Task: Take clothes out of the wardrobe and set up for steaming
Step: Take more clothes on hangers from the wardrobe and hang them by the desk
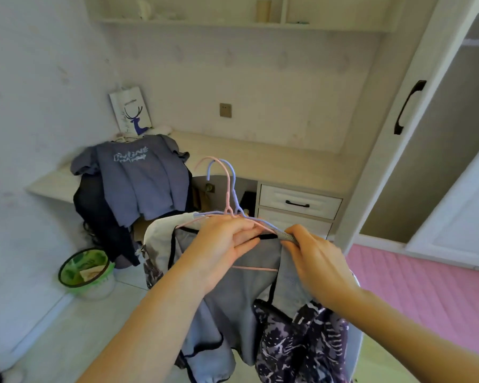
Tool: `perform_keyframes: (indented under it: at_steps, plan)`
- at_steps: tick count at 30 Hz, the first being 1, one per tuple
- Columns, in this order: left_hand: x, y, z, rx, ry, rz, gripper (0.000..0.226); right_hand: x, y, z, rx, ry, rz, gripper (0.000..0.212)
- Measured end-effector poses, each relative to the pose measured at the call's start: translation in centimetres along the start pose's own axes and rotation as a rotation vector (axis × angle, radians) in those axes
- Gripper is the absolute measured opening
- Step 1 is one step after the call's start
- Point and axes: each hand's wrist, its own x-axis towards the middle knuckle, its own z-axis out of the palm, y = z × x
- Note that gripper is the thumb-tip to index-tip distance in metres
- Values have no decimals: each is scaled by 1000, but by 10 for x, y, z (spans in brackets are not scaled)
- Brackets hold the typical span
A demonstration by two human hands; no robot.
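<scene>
Before desk (274, 158): left hand (221, 244) grips thin hangers (228, 194); right hand (315, 261) pinches soft grey garment (233, 299).

At the centre of the frame your left hand (227, 241) grips 2 hangers together at their shoulders: a pink hanger (227, 200) and a blue hanger (234, 186), hooks pointing up. Your right hand (315, 261) pinches the grey garment (241, 299) at the right end of the hangers. A dark patterned garment (296, 346) hangs at lower right, touching the grey one. At centre left a blue T-shirt (138, 175) hangs against the desk (260, 156), over dark clothes. A green bin (86, 269) stands at lower left. The open wardrobe door (393, 134) fills the right edge, beside a pink mat (426, 286).
</scene>
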Motion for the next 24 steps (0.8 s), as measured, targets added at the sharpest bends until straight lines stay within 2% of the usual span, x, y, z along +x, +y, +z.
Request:
perform_keyframes:
  at_steps: [3,6,9,12,15,19,24]
  plan:
    - [5,24,-41,162,20,45,25,31,-19,15,58,36,-43,20]
    - [9,51,-88,251,151,131,23,61,-37,30,85,54,-62,14]
    - [20,72,-141,436,361,386,12,90,-52,45,105,72,-75,11]
    - [40,86,-195,654,473,636,7,118,-68,62,123,83,-107,8]
    - [59,97,-243,956,434,718,24,141,-83,78,135,95,-139,7]
    - [84,111,-297,1148,289,638,52,167,-96,97,158,112,-154,10]
    - [109,128,-352,1336,313,664,38,199,-98,110,173,155,-131,7]
